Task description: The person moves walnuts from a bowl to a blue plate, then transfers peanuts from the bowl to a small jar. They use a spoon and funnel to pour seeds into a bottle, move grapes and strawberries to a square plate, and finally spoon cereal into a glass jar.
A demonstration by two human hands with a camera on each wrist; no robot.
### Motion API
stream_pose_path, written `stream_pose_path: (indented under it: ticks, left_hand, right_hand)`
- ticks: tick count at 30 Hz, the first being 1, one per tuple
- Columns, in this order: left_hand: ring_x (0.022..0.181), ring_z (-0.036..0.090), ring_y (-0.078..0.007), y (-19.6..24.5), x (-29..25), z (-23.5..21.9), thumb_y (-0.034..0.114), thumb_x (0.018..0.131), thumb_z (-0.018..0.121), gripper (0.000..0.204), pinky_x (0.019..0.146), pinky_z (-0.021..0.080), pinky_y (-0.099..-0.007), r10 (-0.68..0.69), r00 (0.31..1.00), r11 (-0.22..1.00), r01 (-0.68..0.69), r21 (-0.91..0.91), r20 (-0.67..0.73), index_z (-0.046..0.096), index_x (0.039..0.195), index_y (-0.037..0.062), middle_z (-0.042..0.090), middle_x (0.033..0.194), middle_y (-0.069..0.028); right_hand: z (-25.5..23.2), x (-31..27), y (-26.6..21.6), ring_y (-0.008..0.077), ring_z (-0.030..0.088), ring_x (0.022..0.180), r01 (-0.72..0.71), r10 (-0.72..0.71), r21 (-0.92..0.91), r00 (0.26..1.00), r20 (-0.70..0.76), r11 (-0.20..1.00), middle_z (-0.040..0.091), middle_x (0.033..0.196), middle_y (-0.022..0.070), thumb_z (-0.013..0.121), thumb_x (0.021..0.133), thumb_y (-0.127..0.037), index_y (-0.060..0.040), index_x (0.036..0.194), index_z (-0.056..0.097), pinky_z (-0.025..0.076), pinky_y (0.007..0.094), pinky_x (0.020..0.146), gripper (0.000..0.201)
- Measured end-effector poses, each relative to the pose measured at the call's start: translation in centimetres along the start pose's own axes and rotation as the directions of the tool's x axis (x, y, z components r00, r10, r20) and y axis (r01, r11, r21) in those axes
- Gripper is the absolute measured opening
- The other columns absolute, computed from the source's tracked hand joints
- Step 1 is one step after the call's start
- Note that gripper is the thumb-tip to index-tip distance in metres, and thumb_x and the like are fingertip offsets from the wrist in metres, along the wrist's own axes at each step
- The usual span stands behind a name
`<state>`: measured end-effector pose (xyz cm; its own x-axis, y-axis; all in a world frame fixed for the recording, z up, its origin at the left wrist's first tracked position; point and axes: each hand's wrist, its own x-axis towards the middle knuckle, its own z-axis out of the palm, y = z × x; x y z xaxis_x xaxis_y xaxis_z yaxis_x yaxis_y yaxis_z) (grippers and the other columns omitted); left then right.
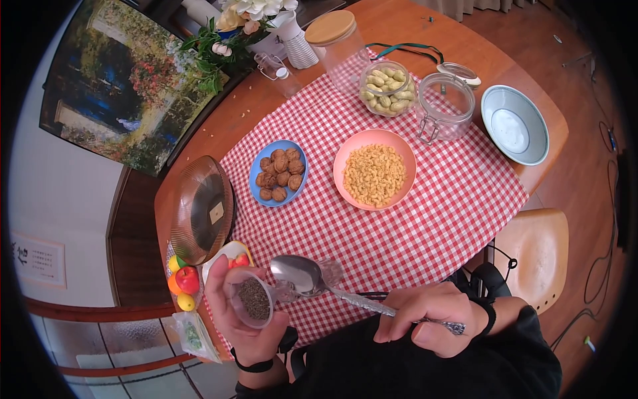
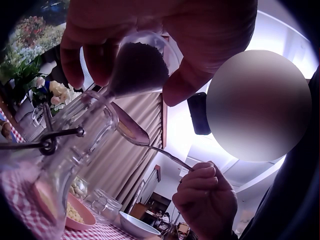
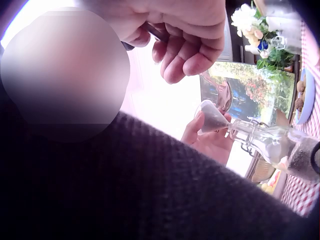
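Observation:
My left hand (image 1: pixel 229 326) holds a clear plastic funnel (image 1: pixel 254 302) between thumb and fingers. Dark fine grains fill much of its cone. In the left wrist view the funnel's spout enters the mouth of a clear glass swing-top bottle (image 2: pixel 82 135). More dark grains lie in the bottle's lower part in the right wrist view (image 3: pixel 270 145). My right hand (image 1: pixel 428 312) grips the patterned handle of a metal spoon (image 1: pixel 296 274). The spoon's bowl hangs beside the funnel, over the bottle in the head view.
On the checked cloth (image 1: pixel 319 233) stand a blue bowl (image 1: pixel 255 193) of walnuts and a pink bowl (image 1: pixel 341 189) of yellow bits. Beyond them are a jar (image 1: pixel 387 90) of peanuts, an opened clip jar (image 1: pixel 446 110) and a pale blue bowl (image 1: pixel 515 126). A brown glass bowl (image 1: pixel 199 206) sits left.

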<state>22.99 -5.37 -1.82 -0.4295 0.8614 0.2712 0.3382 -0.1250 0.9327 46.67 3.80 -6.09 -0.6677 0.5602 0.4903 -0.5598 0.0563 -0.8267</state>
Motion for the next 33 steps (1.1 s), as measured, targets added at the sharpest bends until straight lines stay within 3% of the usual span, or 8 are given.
stream_pose_path:
  ticks: [15, 20, 23, 25, 29, 31, 33]
  left_hand:
    - [0.101, 0.054, -0.0178, 0.1, -0.2, -0.2, 0.023, 0.064, 0.08, 0.096, 0.089, 0.043, -0.0293, 0.005, 0.999, 0.999, -0.003, 0.043, -0.032, 0.024, 0.139, -0.0012, 0.055, 0.106, -0.0128]
    - [0.102, 0.056, -0.0194, 0.1, -0.2, -0.3, 0.024, 0.064, 0.08, 0.096, 0.09, 0.043, -0.0298, 0.031, 0.999, 0.997, -0.029, 0.073, -0.031, 0.025, 0.138, -0.0008, 0.056, 0.105, -0.0135]
    - [0.1, 0.056, -0.0185, 0.1, -0.2, -0.3, 0.024, 0.064, 0.08, 0.096, 0.089, 0.043, -0.0288, 0.035, 0.999, 0.998, -0.033, 0.059, -0.034, 0.025, 0.138, -0.001, 0.056, 0.105, -0.0134]
    - [0.1, 0.055, -0.0179, 0.2, -0.2, -0.3, 0.025, 0.065, 0.081, 0.096, 0.088, 0.042, -0.0284, 0.033, 0.999, 0.998, -0.031, 0.047, -0.034, 0.025, 0.138, -0.0011, 0.056, 0.105, -0.0132]
    - [0.098, 0.054, -0.0164, 0.3, -0.3, -0.3, 0.024, 0.065, 0.081, 0.096, 0.087, 0.041, -0.0274, 0.043, 0.999, 0.998, -0.042, 0.041, -0.029, 0.024, 0.138, -0.0015, 0.056, 0.106, -0.0126]
    - [0.098, 0.054, -0.0165, 0.2, -0.4, -0.4, 0.024, 0.065, 0.081, 0.096, 0.087, 0.041, -0.0276, 0.045, 0.999, 0.998, -0.044, 0.054, -0.027, 0.025, 0.139, -0.0014, 0.055, 0.106, -0.0125]
    - [0.098, 0.054, -0.0165, 0.4, -0.4, -0.2, 0.023, 0.065, 0.081, 0.096, 0.087, 0.04, -0.0277, 0.048, 0.998, 0.997, -0.046, 0.066, -0.027, 0.025, 0.139, -0.0012, 0.055, 0.106, -0.0125]
  right_hand:
    - [-0.1, 0.1, 0.3, 0.0277, 0.065, 0.07, 0.046, -0.047, -0.016, 0.996, -0.073, 0.999, 0.065, 0.082, 0.0198, 0.041, 0.098, -0.026, 0.004, 0.089, 0.056, 0.052, 0.0345, 0.064, 0.034]
    - [-1.0, 0.2, 0.0, 0.0266, 0.065, 0.073, -0.009, 0.007, -0.027, 0.996, -0.085, 1.0, 0.065, 0.081, 0.0196, 0.042, 0.098, -0.028, 0.0033, 0.09, 0.055, 0.052, 0.036, 0.068, 0.035]
    - [-2.3, 0.7, -0.4, 0.0252, 0.064, 0.076, -0.107, 0.101, -0.062, 0.991, -0.093, 0.992, 0.064, 0.082, 0.0194, 0.041, 0.098, -0.03, 0.0033, 0.093, 0.052, 0.052, 0.0357, 0.069, 0.036]
    - [-3.1, 1.1, -0.4, 0.0235, 0.064, 0.076, -0.214, 0.205, -0.031, 0.959, -0.194, 0.976, 0.063, 0.082, 0.0174, 0.043, 0.097, -0.034, 0.0034, 0.101, 0.046, 0.053, 0.0346, 0.07, 0.038]
    - [-6.0, 3.9, 0.1, 0.0223, 0.065, 0.071, -0.237, 0.215, -0.035, 0.928, -0.305, 0.971, 0.062, 0.083, 0.0167, 0.049, 0.093, -0.04, 0.0021, 0.107, 0.045, 0.053, 0.0325, 0.069, 0.044]
    - [-8.0, 5.6, 0.2, 0.022, 0.065, 0.07, -0.231, 0.201, -0.065, 0.931, -0.304, 0.971, 0.064, 0.08, 0.0156, 0.046, 0.096, -0.034, 0.0021, 0.105, 0.048, 0.052, 0.0315, 0.068, 0.038]
    - [-11.0, 7.0, 0.9, 0.0162, 0.063, 0.074, -0.227, 0.218, -0.015, 0.951, -0.219, 0.974, 0.065, 0.078, 0.0118, 0.041, 0.098, -0.028, 0.002, 0.098, 0.055, 0.049, 0.0269, 0.071, 0.033]
